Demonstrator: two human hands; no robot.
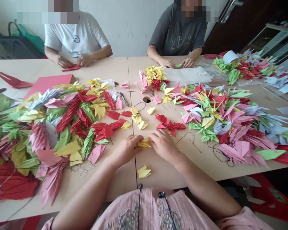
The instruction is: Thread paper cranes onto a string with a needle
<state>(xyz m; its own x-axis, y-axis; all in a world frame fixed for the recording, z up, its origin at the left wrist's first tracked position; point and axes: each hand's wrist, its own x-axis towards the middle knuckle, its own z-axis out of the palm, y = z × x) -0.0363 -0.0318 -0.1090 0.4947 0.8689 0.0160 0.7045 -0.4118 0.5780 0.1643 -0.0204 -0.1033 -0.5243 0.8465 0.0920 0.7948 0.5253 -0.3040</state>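
Observation:
Close in front of me on the table, my left hand (128, 147) curls its fingers around the left side of a yellow paper crane (144, 143). The fingertips of my right hand (165, 146) press on the crane's right end, so much of it is covered. Nearer my body lies another yellow paper crane (144, 172). Past my hands are a red bunch of folded cranes (169, 124) and a few loose yellow ones (138, 117).
Large heaps of coloured folded paper lie at the left (69, 127) and right (230, 111). Black cord (190, 135), a pen (124, 99) and a table hole (147, 99) are around the middle. Across the table, two people work with paper near a plastic bag (187, 75).

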